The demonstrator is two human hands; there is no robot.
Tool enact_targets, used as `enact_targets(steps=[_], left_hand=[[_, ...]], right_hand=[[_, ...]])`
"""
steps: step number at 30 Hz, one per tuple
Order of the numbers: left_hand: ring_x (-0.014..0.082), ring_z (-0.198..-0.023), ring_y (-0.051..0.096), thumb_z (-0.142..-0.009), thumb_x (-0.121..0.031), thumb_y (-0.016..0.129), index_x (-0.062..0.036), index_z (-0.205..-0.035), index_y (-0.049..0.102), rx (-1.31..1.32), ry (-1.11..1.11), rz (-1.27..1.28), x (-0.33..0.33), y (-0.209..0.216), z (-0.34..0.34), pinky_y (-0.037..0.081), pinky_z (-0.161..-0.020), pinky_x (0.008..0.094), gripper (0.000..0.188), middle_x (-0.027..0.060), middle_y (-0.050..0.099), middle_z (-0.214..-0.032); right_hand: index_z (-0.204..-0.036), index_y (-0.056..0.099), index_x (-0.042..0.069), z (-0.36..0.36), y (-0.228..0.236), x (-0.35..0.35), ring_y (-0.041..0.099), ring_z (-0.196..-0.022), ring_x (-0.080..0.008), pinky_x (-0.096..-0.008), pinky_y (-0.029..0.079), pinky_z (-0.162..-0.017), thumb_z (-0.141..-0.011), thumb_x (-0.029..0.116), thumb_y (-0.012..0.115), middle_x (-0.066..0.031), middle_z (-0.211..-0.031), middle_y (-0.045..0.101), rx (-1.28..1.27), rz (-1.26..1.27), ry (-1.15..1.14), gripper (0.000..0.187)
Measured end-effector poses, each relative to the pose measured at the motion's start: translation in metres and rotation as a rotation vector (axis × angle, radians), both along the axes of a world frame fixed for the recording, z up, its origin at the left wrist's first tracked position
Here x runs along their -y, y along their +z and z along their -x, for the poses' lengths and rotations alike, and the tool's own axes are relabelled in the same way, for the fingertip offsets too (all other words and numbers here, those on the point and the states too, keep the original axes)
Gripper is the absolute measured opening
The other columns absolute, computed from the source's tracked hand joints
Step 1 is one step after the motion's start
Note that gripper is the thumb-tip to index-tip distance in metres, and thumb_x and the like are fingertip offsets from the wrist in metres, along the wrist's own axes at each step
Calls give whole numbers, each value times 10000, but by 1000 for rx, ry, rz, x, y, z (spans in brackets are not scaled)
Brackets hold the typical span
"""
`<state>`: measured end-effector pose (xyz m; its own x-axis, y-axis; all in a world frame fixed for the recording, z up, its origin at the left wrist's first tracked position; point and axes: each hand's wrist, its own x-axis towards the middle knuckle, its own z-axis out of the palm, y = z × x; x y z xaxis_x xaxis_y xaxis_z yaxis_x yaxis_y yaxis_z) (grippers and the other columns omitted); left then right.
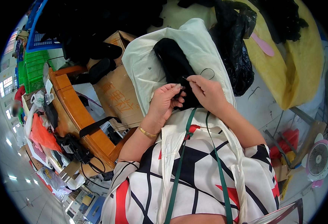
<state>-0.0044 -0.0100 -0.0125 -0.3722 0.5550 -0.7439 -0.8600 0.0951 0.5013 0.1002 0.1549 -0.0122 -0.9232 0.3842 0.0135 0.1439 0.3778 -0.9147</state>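
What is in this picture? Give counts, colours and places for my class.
white cloth: 1, white, upper centre
black piece: 1, black, on that cloth
thin loop: 1, dark, right of black piece
cardboard box: 1, brown, left of cloth
plastic bag: 1, black, right of cloth
yellow sheet: 1, yellow, upper right
dark items: uncountable, black, upper left
basket: 1, blue, upper left
crates: stack, uncountable, green, below basket
wooden table: 1, orange-brown, left
clutter: uncountable, mixed colours, far left
fan: 1, white, right
cords: 2, green, down the front
left hand: 1, bare, at black piece
right hand: 1, bare, near left hand
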Motion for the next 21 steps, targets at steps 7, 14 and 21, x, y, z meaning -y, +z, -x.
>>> enact_targets(steps=[7, 14, 21], left_hand=[[128, -620, 660, -973, -191, 632, -15, -989, 640, 54, 52, -13, 0, 0, 0, 565, -518, 230, 178, 99, 697, -842], [128, -625, 663, -975, -191, 629, -14, -993, 639, 66, 51, -25, 0, -2, 0, 568, -522, 231, 177, 102, 701, -853], [126, -629, 664, -975, -188, 629, -17, -993, 639, 73, 53, -28, 1, -1, 0, 568, -530, 233, 172, 101, 704, -856]], right_hand=[[-1021, 668, 55, -12, 6, 3, 657, -642, -297, -352, 518, -593, -895, 69, 622, -147, -742, 664, 23, 89, 56, 135], [-1013, 673, 53, -12, 1, 3, 661, -648, -310, -362, 525, -600, -884, 70, 625, -150, -745, 671, 27, 37, 72, 138], [-1010, 673, 51, -11, 1, 4, 661, -650, -317, -364, 527, -601, -885, 70, 623, -151, -749, 674, 29, 29, 78, 136]])
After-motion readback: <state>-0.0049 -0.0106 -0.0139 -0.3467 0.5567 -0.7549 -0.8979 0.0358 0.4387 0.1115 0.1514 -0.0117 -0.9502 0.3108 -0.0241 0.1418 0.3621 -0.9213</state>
